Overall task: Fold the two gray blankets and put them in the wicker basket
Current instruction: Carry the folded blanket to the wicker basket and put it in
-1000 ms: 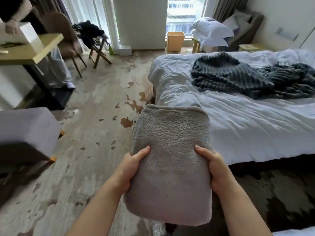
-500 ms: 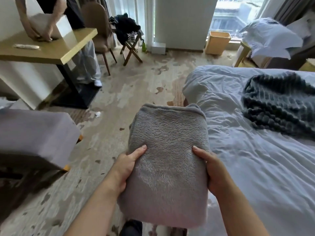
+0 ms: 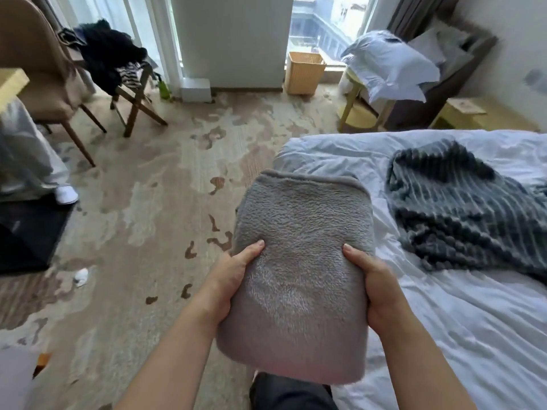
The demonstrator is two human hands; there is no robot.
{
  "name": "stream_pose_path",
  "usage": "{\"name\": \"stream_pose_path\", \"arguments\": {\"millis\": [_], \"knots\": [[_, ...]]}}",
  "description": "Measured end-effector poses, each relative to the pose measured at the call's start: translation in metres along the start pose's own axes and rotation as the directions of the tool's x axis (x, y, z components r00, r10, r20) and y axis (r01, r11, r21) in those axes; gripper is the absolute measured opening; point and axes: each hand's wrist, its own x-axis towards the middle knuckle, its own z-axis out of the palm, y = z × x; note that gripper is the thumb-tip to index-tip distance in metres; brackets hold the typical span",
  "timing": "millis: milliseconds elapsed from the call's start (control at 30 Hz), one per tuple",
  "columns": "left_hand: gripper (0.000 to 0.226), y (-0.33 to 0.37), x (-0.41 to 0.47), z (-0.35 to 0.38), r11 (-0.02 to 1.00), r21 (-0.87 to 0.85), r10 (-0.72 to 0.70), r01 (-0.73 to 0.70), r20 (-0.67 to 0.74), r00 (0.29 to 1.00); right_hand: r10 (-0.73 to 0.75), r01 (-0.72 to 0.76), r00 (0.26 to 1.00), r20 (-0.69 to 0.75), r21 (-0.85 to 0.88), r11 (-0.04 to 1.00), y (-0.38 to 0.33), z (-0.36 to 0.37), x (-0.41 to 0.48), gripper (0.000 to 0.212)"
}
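Observation:
A folded light gray fleece blanket [image 3: 302,250] is held in front of me, above the floor at the bed's corner. My left hand [image 3: 229,279] grips its left side with the thumb on top. My right hand [image 3: 374,284] grips its right side the same way. A darker gray ribbed blanket [image 3: 461,211] lies unfolded and rumpled on the white bed [image 3: 473,321] to the right. The wicker basket [image 3: 305,73] stands on the floor by the window, straight ahead at the far wall.
Patterned carpet lies open between me and the basket. A folding rack with dark clothes [image 3: 118,69] and a brown chair [image 3: 44,84] stand at the left. A stool with white bedding [image 3: 390,66] stands right of the basket. Another person's legs [image 3: 26,164] are at the left edge.
My view has swung back to the right and forward toward the window, so the basket looks nearer and more central. Both hands keep the same hold on the folded blanket.

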Motion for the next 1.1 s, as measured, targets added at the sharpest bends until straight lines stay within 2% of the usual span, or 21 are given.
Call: {"name": "stream_pose_path", "arguments": {"millis": [133,267,367,533,667,833,933,1100], "knots": [[0.051,0.061,0.1,-0.016,0.999,0.049,0.007,-0.001,-0.125,0.992,0.026,-0.026,0.998,0.053,-0.006,1.0,-0.022,0.047,0.123,0.052],[0.035,0.138,0.183,-0.034,0.999,0.008,0.039,-0.039,-0.264,0.964,0.12,-0.111,0.978,0.172,-0.061,0.992,-0.058,0.117,0.25,0.042],[0.033,0.194,0.235,-0.045,0.997,-0.015,0.063,-0.073,-0.352,0.934,0.168,-0.153,0.948,0.27,-0.077,0.985,-0.087,0.163,0.327,0.042],[0.037,0.263,0.329,-0.042,0.999,-0.009,0.044,-0.052,-0.384,0.922,0.171,-0.16,0.937,0.304,-0.062,0.985,-0.134,0.205,0.43,0.044],[0.046,0.309,0.439,-0.021,1.0,0.009,-0.002,0.006,-0.329,0.944,0.157,-0.163,0.962,0.224,0.008,0.987,-0.169,0.208,0.522,0.048],[0.046,0.366,0.607,0.033,0.995,0.082,-0.052,0.063,-0.136,0.989,0.104,-0.103,0.995,-0.001,0.047,0.994,-0.228,0.196,0.647,0.041],[0.036,0.413,0.7,0.083,0.984,0.14,-0.111,0.106,0.028,0.993,0.053,-0.045,0.986,-0.158,0.054,0.998,-0.285,0.189,0.715,0.044],[0.025,0.494,0.82,0.157,0.975,0.206,-0.127,0.084,0.209,0.97,-0.035,0.077,0.951,-0.307,0.126,0.989,-0.372,0.184,0.808,0.056]]}}
